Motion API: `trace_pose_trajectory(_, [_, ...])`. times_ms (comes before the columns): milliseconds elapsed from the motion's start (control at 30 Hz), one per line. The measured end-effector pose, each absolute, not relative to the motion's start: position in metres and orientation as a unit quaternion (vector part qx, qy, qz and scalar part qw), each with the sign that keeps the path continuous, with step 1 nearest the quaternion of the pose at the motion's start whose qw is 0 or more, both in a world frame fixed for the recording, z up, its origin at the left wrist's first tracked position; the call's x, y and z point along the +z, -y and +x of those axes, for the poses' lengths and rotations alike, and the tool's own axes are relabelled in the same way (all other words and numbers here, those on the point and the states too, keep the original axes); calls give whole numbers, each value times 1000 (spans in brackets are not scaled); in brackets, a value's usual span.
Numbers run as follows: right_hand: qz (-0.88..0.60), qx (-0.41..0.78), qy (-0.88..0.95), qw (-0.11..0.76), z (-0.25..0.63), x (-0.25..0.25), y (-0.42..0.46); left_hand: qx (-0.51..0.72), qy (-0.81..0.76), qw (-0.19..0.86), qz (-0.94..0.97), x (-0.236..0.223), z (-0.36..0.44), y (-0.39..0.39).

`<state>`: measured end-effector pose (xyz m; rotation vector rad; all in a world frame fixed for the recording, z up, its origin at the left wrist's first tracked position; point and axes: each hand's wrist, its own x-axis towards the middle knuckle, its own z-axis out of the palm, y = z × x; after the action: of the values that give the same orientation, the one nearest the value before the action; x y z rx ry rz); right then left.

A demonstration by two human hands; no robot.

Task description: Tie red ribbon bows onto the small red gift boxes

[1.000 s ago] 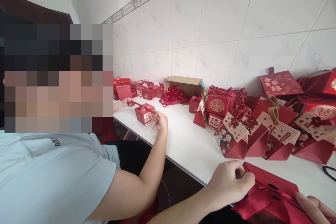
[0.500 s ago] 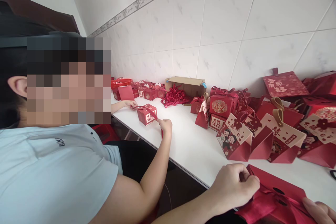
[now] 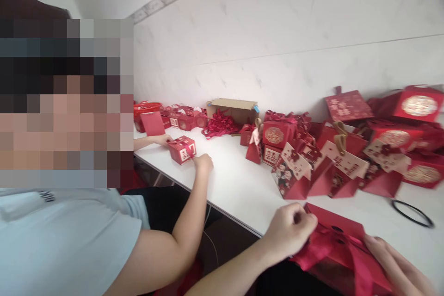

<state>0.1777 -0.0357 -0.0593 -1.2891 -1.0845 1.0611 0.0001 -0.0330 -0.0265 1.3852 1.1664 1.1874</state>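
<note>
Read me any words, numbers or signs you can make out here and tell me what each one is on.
Nothing reads clearly; the picture is motion-blurred.
Small red box by the co-worker's hand: a pale sign on its front, too blurred to read.
Red gift bags along the wall: pale labels with characters, unreadable.
Co-worker's shirt: dark print, too blurred.
Red bag in the person's hands: no text visible.

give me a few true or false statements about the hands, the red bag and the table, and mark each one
1. The left hand pinches the red ribbon of the flat red gift bag. True.
2. The right hand rests on the cardboard box. False: it is on the gift bag.
3. A black ring lies on the white table. True.
4. The co-worker's hands hold scissors. False: they handle a small red box.
</note>
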Motion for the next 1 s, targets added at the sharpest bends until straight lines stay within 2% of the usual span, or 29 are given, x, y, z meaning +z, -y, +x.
trace_pose_trajectory(100, [-519,498,375,585,163,-43,43,510,-451,473,559,-29,1,32])
trace_pose_trajectory(267, [-452,538,346,622,155,-42,42,513,-431,501,548,-34,-1,24])
trace_pose_trajectory(600, [-409,565,350,625,158,-53,38,515,-426,540,511,-34,2,20])
trace_pose_trajectory(833, [-516,474,423,574,167,-37,61,449,-459,507,575,-23,-10,22])
trace_pose_trajectory(1000, [-615,397,495,469,171,-27,93,449,-472,353,671,3,-17,21])
